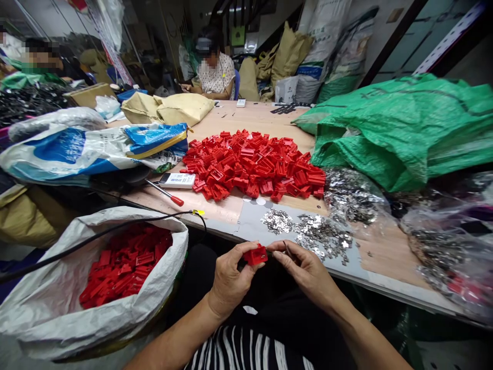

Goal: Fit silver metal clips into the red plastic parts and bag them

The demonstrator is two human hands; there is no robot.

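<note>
Red plastic clip (256, 254), small and blocky, sits pinched between thumb and fingers of my left hand (230, 280), held low over my lap just below the table (379, 254) edge. Left grip: pressed onto the clip. Right hand (306, 270) touches the clip's right side, thumb and forefinger pinched together on something thin and dark; too small to tell what it is.

On the table straight ahead of the hands: scattered pile of small silvery metal stampings (311, 231), near the edge. Behind that, big heap of the same red plastic clips (252, 164), mid-table. Clear plastic bags of more metal parts (442, 241) lie to the right, with a crumpled green woven sack (404, 123) behind them.

Left of my lap: open white woven sack (46, 303) holding red clips, a black cable (96, 236) draped across its mouth. Red-handled screwdriver (166, 194) and a white remote-like device (177, 180) sit by the left edge of the heap, next to a blue-and-white printed bag (77, 149).

Another person (215, 69) is seated at the far end of the table, well apart from me.
</note>
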